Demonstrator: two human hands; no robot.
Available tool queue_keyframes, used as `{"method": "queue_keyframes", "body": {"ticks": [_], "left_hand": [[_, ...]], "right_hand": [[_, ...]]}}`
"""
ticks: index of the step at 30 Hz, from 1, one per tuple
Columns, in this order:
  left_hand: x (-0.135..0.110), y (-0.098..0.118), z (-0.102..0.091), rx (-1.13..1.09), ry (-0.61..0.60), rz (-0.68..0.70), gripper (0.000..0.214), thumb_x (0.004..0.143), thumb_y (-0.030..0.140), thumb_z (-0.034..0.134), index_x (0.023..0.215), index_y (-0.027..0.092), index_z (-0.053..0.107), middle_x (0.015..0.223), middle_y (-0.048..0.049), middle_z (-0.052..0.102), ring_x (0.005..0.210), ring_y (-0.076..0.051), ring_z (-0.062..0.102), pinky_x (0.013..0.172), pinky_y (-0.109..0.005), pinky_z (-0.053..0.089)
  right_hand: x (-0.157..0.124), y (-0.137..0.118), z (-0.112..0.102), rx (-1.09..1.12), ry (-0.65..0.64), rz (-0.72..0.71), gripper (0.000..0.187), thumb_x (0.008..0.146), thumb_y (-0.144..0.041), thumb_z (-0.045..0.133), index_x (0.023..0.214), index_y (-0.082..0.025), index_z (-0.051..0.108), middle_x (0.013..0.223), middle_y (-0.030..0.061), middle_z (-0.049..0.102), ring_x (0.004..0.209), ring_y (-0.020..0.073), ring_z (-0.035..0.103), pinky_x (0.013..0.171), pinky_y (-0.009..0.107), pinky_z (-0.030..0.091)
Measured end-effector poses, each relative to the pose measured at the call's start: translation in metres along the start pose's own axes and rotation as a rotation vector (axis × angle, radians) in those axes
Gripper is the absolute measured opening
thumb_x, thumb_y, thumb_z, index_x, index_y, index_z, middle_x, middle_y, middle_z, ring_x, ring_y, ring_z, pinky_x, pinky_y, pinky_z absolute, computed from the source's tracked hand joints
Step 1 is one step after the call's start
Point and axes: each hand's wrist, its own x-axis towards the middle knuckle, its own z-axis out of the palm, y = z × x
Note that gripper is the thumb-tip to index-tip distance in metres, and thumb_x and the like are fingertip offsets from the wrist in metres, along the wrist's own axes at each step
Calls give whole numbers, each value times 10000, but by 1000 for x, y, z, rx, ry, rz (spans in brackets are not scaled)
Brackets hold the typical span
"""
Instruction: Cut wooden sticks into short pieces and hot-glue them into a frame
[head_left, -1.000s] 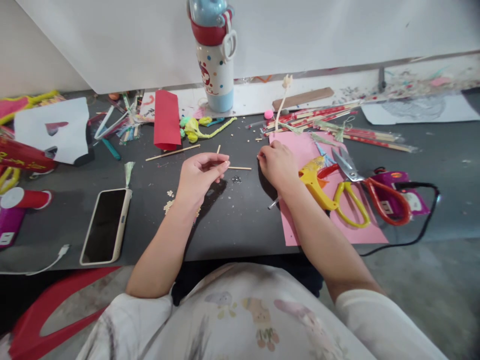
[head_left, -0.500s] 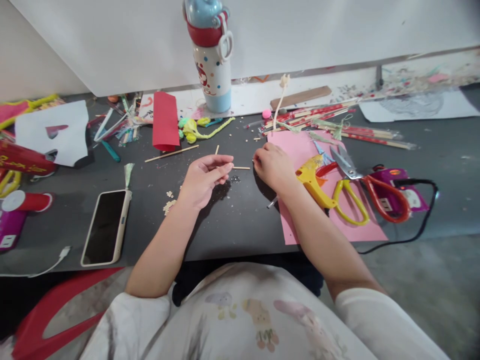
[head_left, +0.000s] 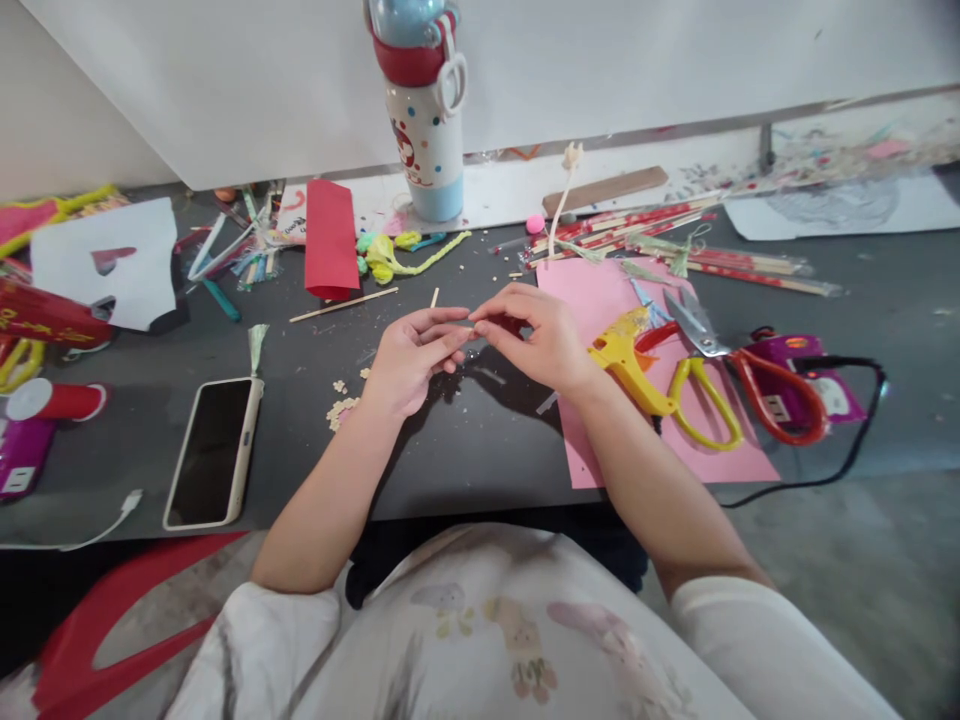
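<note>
My left hand [head_left: 416, 358] is closed in a pinch above the dark table, on a short thin wooden stick that is now mostly hidden by the fingers. Against its fingertips rest the pinched thumb and forefinger of my right hand [head_left: 531, 335]; what lies between them is too small and covered to make out. Just behind my left hand the tip of another wooden stick [head_left: 435, 297] shows. A longer wooden stick [head_left: 343, 305] lies farther left. Small pale wooden bits [head_left: 341, 410] are scattered beside my left wrist.
Near my right forearm, a yellow glue gun [head_left: 630, 362] and red-handled scissors [head_left: 780, 395] lie on pink paper [head_left: 592, 460]. A phone [head_left: 212, 455] lies left. Behind stand a water bottle [head_left: 427, 130] and a folded red paper [head_left: 331, 240]. Wrapped chopsticks [head_left: 750, 272] lie back right.
My right hand has lifted from the table and moved left to meet my left fingertips. The stick end that stuck out from my left hand is now covered.
</note>
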Motion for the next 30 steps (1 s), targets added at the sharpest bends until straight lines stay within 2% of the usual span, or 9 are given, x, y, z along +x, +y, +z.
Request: {"method": "queue_keyframes", "body": {"ticks": [8,14,17,22,30], "left_hand": [[-1,-3,1,75,-3,50,389,565,303,834,900,162,695,685,0,678,525,-65,575,471,-174,449],[-1,-4,0,62,-25,30,347,587,291,823,887,168,700,686,2,681,528,-59,579,476,-164,445],[0,-3,-1,41,-27,2,339,580,281,828,873,174,697,689,8,681,518,-53,575,469,-162,439],[0,-2,-2,1,-21,-14,345,573,293,840,855,165,689,675,14,674,515,-46,573,463,-156,434],[0,-1,-2,68,-25,-20,347,594,311,839,844,137,671,711,-16,693,545,-60,596,485,-151,456]], "right_hand": [[0,2,0,43,-70,-10,138,873,-271,527,832,-174,617,823,36,583,708,113,517,614,254,418],[1,3,1,25,-69,-69,111,873,-238,516,812,-170,579,793,24,561,703,108,500,621,250,408],[1,3,1,39,-73,-61,140,891,-257,504,833,-171,598,804,32,582,732,116,518,640,256,418],[-1,2,1,24,-59,-66,159,857,-299,569,903,-167,645,855,40,594,667,100,488,586,250,406],[-1,10,3,-4,-35,-147,103,846,-209,582,883,-163,667,832,38,609,677,103,522,618,245,435]]}}
